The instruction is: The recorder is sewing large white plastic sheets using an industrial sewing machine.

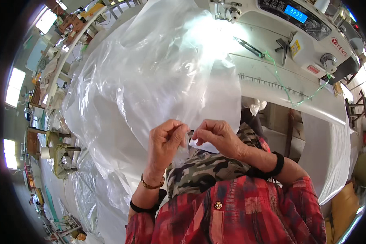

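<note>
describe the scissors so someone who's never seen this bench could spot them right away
Start at the white sewing machine at the top right, the one with a small blue lit display. On the pale table just left of its needle lie the scissors, slim and dark. A green thread runs from their tip; nothing else dark lies beside the clear plastic sheet.

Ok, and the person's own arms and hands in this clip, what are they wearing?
Both hands are bare, no gloves. The left hand has a thin gold-coloured bracelet at the wrist, with a black band further down the forearm. The right hand has a black band on its forearm. Both arms end in red plaid sleeves with dark stripes, pushed up from the wrists.
</note>
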### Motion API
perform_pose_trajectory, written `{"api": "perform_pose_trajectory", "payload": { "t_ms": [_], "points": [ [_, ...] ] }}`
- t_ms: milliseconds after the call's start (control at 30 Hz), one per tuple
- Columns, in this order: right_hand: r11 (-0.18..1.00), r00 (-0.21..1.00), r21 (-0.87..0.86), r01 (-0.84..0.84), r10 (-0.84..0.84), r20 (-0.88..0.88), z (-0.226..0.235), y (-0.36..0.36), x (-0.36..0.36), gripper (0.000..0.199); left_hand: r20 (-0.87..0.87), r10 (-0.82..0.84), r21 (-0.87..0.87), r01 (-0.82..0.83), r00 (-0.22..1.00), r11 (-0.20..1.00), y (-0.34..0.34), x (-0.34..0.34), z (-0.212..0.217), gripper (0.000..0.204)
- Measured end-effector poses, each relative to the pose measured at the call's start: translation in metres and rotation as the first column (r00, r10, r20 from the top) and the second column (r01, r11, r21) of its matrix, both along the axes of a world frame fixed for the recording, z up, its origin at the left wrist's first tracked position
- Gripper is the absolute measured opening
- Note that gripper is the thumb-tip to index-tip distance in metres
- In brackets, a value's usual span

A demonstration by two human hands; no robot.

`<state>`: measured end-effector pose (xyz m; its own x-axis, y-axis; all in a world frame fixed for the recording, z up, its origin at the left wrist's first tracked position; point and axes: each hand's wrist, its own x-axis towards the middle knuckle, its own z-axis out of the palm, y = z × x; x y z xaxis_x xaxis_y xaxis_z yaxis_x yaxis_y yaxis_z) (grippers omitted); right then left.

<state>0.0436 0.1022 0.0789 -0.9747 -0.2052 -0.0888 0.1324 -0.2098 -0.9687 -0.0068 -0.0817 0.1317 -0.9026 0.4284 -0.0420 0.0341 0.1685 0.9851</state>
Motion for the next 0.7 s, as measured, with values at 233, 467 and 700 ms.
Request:
{"api": "perform_pose_trajectory", "payload": {
  "t_ms": [233, 467, 700],
  "points": [
    [0.969, 0.996, -0.239, -0.066, 0.051, -0.067, 0.005, 0.002, -0.005, 0.026, 0.147, -0.054, 0.088, 0.041, 0.988, 0.995, 0.007, 0.006, 0.003, 0.012],
    [0.997, 0.999, -0.074, -0.029, 0.026, -0.029, -0.006, 0.001, -0.002, 0.017, 0.184, 0.027, 0.061, -0.039, 0.982, 0.997, 0.006, 0.009, 0.003, 0.013],
    [0.608, 0.655, 0.270, 0.747, -0.601, -0.459, -0.020, 0.036, 0.006, 0.018, 0.115, -0.049, 0.162, 0.029, 0.992, 0.986, 0.006, 0.029, 0.008, 0.010]
  ]
}}
